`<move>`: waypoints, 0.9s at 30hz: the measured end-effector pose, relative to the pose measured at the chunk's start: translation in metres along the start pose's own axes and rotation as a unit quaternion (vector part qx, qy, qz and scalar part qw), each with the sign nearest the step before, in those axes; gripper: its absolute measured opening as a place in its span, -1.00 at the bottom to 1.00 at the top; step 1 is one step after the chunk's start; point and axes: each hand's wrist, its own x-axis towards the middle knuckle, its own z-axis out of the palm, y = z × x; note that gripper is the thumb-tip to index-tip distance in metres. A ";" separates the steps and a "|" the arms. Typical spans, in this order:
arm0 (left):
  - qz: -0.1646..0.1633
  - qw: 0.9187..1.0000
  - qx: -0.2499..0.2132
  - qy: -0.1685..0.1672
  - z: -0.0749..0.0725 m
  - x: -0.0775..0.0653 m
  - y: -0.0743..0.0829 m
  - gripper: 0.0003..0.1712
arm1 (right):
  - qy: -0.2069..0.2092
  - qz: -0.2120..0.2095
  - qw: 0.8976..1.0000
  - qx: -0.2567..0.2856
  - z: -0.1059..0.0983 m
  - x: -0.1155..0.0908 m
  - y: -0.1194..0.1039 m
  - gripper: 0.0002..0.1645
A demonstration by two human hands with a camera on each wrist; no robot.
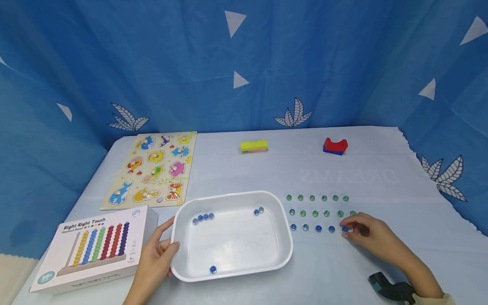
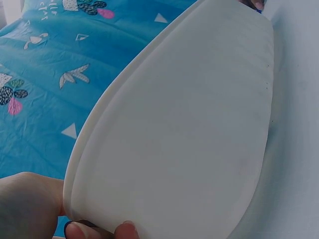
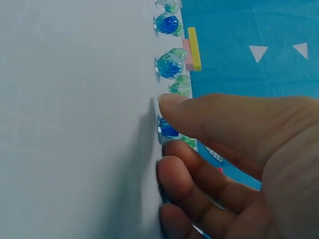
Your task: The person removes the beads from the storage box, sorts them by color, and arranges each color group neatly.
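Note:
My left hand (image 1: pixel 155 252) grips the left rim of a white plastic tray (image 1: pixel 232 276), thumb over the edge. Inside the tray are several blue and clear marbles (image 1: pixel 206 217) at the back left, a pair (image 1: pixel 256 212) at the back right and one (image 1: pixel 213 269) near the front. Over at the right, my right hand (image 1: pixel 375 237) pinches a blue marble (image 3: pixel 168 128) between thumb and index finger, down at the cloth. That marble stands at the right end of a row of blue marbles (image 1: pixel 318 228). Behind it lie two rows of green marbles (image 1: pixel 314 213).
A boxed bead toy (image 1: pixel 99 250) sits left of the tray, with a sea-animal peg puzzle board (image 1: pixel 152 169) behind it. Farther back are yellow and pink blocks (image 1: pixel 254 145) and a red block (image 1: pixel 335 145) on a blue one. A blue curtain (image 1: pixel 244 63) closes off the back.

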 end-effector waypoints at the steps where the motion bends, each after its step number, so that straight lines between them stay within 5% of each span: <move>1: 0.000 1.000 0.000 0.000 0.000 0.000 0.000 -0.38 | -0.003 0.000 1.000 0.002 -0.001 0.000 0.000 -0.72; 13: -0.017 1.000 0.002 -0.006 0.000 0.000 0.002 -0.37 | -0.054 -0.044 0.997 0.012 -0.046 0.002 -0.021 -0.62; 20: -0.021 1.000 0.004 -0.007 -0.001 -0.002 0.003 -0.37 | -0.081 -0.112 0.990 0.025 -0.060 0.034 -0.095 -0.61; 27: -0.011 1.000 0.005 -0.003 0.000 0.000 0.002 -0.37 | -0.209 -0.161 0.961 0.086 -0.015 0.084 -0.175 -0.52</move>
